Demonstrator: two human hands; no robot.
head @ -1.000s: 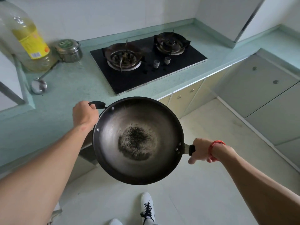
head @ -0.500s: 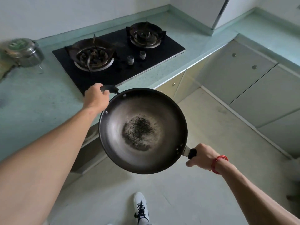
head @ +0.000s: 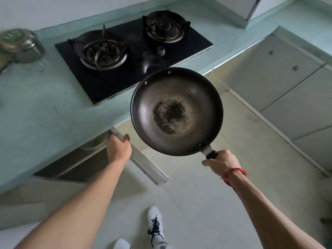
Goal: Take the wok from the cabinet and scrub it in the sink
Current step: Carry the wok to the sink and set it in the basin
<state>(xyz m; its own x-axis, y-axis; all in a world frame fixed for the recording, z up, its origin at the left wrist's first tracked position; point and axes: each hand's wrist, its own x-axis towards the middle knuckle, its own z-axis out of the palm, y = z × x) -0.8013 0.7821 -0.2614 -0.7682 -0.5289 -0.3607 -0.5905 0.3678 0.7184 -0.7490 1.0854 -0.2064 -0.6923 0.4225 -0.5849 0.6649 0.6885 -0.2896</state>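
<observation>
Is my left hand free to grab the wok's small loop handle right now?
Probably not yet: the left hand holds the open cabinet door by its edge. Nothing blocks the loop handle on the far rim of the wok once the door is let go.

A pale green desk runs along the wall and turns a corner at the far right. A black glass stove is set into it, with two burners: the left burner and the right burner. A small metal knob stands between them, near the front edge. A steel pot with a lid stands on the desk, left of the stove. Below is a light floor, with a white shoe with dark laces on it.
</observation>
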